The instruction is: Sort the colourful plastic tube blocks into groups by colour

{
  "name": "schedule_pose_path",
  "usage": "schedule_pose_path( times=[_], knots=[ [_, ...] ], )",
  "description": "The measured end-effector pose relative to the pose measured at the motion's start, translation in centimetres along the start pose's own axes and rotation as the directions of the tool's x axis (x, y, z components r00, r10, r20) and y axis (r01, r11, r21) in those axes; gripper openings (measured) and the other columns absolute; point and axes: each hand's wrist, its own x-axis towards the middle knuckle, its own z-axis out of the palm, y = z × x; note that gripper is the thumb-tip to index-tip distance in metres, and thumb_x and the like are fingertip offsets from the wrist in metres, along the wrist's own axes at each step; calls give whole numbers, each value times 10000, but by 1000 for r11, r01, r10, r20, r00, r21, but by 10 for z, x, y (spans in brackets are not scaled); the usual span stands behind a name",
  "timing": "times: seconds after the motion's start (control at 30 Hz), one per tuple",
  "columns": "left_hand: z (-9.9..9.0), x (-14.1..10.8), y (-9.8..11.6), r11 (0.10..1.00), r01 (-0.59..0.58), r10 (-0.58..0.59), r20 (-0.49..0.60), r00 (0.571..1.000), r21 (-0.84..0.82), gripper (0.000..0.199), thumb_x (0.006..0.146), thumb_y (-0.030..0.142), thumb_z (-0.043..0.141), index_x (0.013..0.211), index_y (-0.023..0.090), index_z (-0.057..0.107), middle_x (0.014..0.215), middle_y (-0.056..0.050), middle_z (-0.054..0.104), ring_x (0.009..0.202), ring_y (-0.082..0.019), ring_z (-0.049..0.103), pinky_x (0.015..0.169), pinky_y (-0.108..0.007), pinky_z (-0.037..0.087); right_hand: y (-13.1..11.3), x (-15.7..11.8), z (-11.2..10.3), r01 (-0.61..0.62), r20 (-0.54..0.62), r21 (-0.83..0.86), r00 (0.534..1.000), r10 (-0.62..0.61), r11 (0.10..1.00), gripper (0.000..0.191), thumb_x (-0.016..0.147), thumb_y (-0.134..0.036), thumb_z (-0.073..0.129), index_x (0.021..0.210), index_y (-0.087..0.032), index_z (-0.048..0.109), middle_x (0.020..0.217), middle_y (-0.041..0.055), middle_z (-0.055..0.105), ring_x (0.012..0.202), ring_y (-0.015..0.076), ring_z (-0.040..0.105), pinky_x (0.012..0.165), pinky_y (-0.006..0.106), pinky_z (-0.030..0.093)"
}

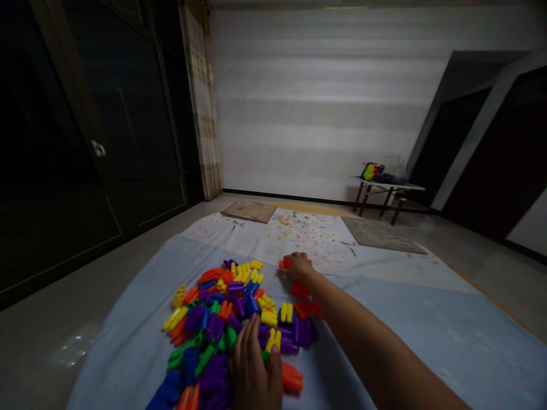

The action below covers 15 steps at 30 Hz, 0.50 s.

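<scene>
A heap of colourful plastic building blocks (239, 287) shaped like joined tubes lies on the cloth, in yellow, purple, blue, green and orange. My left hand (257, 364) rests on the near side of this heap, fingers stretched out, with an orange block (292, 378) beside its thumb. Farther out, my right hand (296, 266) reaches past the heap's right edge. Its fingers close around a small orange block (283, 263), partly hidden by them. Red-orange blocks (305, 309) lie beneath and beside the right forearm, near purple blocks (302, 332).
A pale blue and white flowered cloth (410, 313) covers the round-edged surface. A brown mat (249, 210) lies at its far left and a grey mat (382, 234) at its far right. Beyond stands a small folding table (387, 185) carrying a colourful bag (372, 171).
</scene>
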Motion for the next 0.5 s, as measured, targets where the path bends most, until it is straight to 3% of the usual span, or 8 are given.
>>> schedule_pose_path(
  times=[0.13,0.3,0.5],
  knots=[
    [-5,4,14,1000,12,-12,-41,999,1,541,832,279,435,1348,179,305,1281,-144,494,1204,-264,419,917,-468,400,-12,-13,7,128,35,-53,991,-126,990,528,673,-450,604,1164,-259,566,1199,119,506,1125,329,381,819,409,363],
    [-14,11,31,999,-22,19,-74,997,-40,509,828,291,442,1317,176,360,1283,-135,497,1215,-256,418,960,-450,379,-18,-41,7,242,60,-53,969,-239,969,427,693,-356,595,1098,-221,615,1080,129,561,1042,299,445,827,382,370],
    [-30,15,47,995,-49,47,-31,998,-91,474,837,252,433,1298,165,368,1309,-139,465,1230,-237,399,981,-452,375,-30,-78,4,266,44,88,962,-271,960,431,614,-290,685,1038,-223,651,1079,104,580,1016,273,505,841,360,403]
  ],
)
